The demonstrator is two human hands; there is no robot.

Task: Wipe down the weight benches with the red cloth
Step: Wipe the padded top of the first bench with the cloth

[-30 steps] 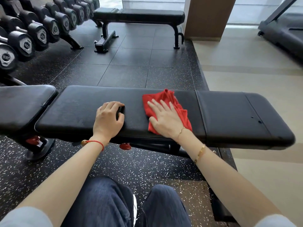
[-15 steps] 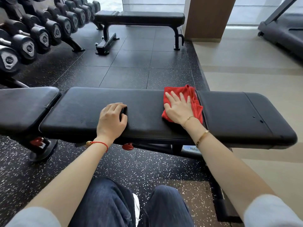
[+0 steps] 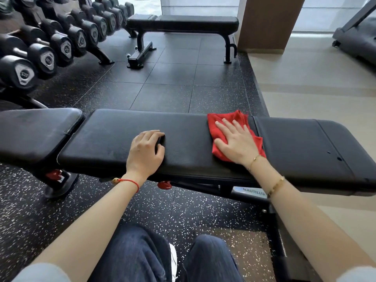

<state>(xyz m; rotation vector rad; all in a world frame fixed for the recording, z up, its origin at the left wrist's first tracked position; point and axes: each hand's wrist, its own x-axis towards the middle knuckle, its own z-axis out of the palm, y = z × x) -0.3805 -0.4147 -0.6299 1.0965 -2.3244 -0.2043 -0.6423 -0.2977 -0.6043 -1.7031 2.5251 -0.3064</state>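
- Your left hand [image 3: 146, 152] rested on the near weight bench [image 3: 114, 143], fingers curled, holding nothing.
- Your right hand [image 3: 236, 142] pressed flat, fingers straight, on the red cloth [image 3: 218, 127].
- The cloth lay beside the pad seam, its long axis crossing the bench, which ran left to right.
- A second bench [image 3: 183, 22] stood far beyond, near the dumbbells [image 3: 46, 58].
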